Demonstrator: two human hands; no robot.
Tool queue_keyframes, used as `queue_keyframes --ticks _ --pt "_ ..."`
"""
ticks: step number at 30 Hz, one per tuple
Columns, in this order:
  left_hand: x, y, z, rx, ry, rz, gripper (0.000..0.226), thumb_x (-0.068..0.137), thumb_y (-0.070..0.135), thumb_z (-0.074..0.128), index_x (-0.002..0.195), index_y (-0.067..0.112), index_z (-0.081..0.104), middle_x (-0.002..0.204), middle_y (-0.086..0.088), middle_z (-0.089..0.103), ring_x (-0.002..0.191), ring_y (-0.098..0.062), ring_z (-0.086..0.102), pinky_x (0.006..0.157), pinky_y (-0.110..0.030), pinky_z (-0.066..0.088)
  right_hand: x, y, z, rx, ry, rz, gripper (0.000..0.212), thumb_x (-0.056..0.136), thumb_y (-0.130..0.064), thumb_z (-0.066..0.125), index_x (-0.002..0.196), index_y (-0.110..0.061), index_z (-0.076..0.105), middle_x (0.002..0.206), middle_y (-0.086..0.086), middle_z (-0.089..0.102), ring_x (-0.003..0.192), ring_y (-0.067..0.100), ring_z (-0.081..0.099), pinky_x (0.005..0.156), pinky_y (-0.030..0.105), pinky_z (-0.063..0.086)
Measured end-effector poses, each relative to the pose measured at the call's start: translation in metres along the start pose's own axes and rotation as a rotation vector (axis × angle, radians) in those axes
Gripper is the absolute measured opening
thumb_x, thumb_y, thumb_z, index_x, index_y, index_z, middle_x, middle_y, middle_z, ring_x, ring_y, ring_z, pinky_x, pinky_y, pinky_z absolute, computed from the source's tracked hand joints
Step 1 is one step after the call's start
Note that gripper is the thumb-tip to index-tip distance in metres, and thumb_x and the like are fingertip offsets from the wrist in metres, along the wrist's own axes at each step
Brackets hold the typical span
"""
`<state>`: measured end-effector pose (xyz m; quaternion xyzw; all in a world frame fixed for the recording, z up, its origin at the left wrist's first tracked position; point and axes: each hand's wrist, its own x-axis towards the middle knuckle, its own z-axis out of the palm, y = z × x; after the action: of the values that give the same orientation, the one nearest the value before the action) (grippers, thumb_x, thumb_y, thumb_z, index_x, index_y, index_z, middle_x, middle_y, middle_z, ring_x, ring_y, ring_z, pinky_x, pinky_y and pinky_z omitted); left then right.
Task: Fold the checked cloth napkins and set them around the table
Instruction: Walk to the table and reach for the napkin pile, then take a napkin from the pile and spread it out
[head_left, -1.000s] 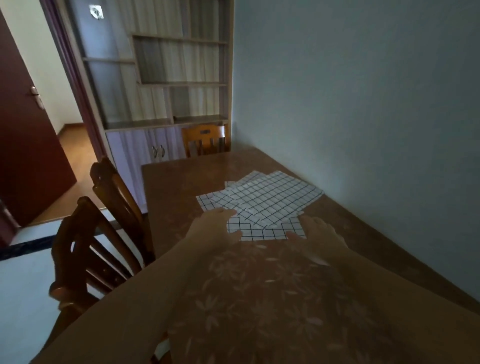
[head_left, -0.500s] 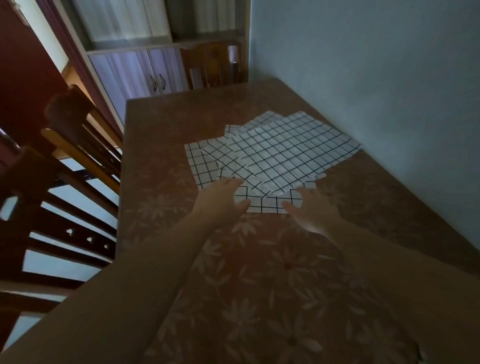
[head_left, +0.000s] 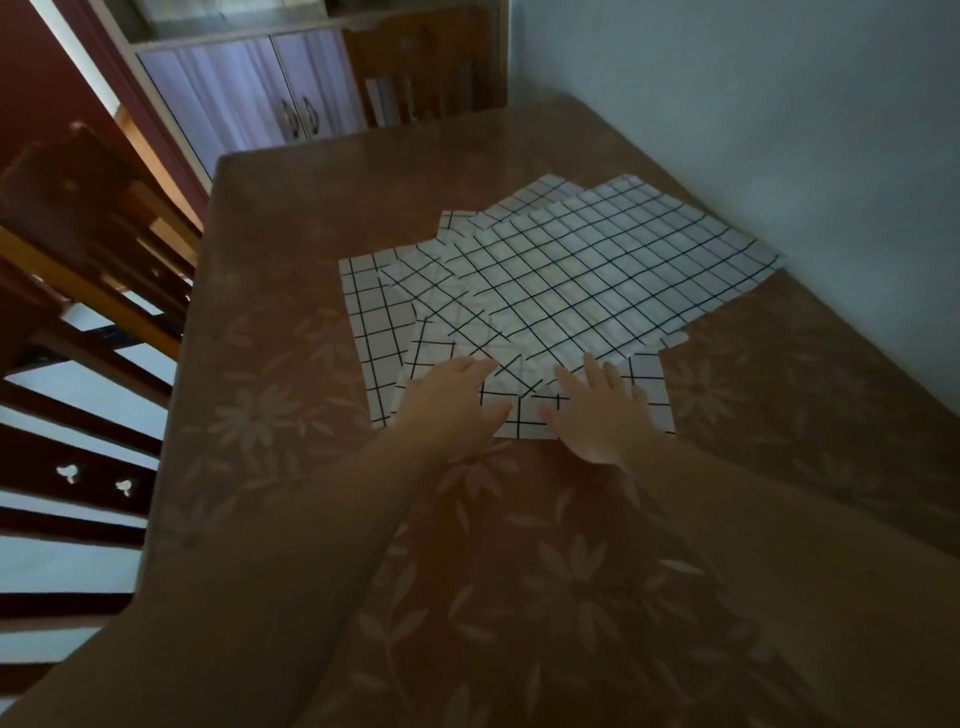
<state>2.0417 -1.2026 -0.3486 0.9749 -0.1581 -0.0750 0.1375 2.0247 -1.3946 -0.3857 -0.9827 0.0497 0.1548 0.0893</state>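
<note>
Floral counter (head_left: 270, 426) carries fanned napkins (head_left: 561, 280) at 12 o'clock; both hands (head_left: 447, 400), (head_left: 597, 415) lie flat, gripping nothing, likely to separate the nearest one.

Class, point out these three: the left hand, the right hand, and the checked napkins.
left hand (head_left: 447, 402): head view, back of the hand.
right hand (head_left: 597, 415): head view, back of the hand.
checked napkins (head_left: 587, 270): head view, middle of the top cloth.

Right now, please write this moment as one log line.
stage: before folding | napkins: overlapping, unfolded, on table | left hand: flat on near edge | right hand: same
</note>
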Motion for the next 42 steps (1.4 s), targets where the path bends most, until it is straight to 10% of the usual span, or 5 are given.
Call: queue_keyframes --ticks 12,18,25,38,42 --pt "0.007 -0.006 0.022 -0.044 -0.017 -0.031 0.059 0.094 0.050 0.048 0.148 0.029 0.035 0.153 0.006 0.037 0.140 -0.016 0.034 0.113 -0.045 0.033 -0.004 0.001 0.027 -0.056 0.118 -0.071 0.075 0.096 -0.064 0.018 0.155 -0.020 0.009 0.164 0.001 0.006 0.151 0.025 -0.002 0.116 0.059 -0.003" --pt "0.002 0.002 0.022 -0.024 0.035 0.087 0.065 0.090 0.037 0.057 0.149 0.029 0.032 0.151 0.004 0.040 0.136 -0.016 0.040 0.109 -0.044 0.038 -0.035 0.006 0.034 0.153 0.595 -0.322 0.023 0.083 -0.018 0.069 0.105 -0.020 0.071 0.107 -0.004 0.073 0.112 0.019 0.065 0.107 0.055 0.029" --pt "-0.013 0.027 0.024 0.094 0.062 0.234 0.053 0.096 0.039 0.052 0.146 0.029 0.038 0.143 0.006 0.049 0.129 -0.015 0.048 0.108 -0.040 0.034 -0.071 0.009 0.011 0.200 0.695 -0.464 0.013 0.087 -0.017 0.063 0.075 -0.022 0.067 0.059 -0.013 0.053 0.053 0.004 0.043 0.072 0.037 0.052" --pt "-0.038 0.042 0.013 0.166 0.042 0.400 0.020 0.095 0.024 0.049 0.083 0.015 0.063 0.066 0.004 0.052 0.068 -0.017 0.052 0.062 -0.027 0.041 -0.110 0.013 0.013 0.292 0.541 -0.352 0.019 0.092 -0.028 0.060 0.080 -0.018 0.071 0.067 -0.004 0.066 0.060 0.014 0.062 0.055 0.035 0.053" --pt "-0.040 0.035 0.008 0.123 -0.055 0.420 0.028 0.097 0.042 0.048 0.102 0.021 0.067 0.086 0.004 0.063 0.085 -0.018 0.060 0.074 -0.031 0.047 -0.119 0.021 0.000 0.221 0.516 -0.360 0.035 0.095 -0.035 0.044 0.080 -0.016 0.070 0.063 -0.001 0.063 0.056 0.016 0.058 0.050 0.034 0.048"
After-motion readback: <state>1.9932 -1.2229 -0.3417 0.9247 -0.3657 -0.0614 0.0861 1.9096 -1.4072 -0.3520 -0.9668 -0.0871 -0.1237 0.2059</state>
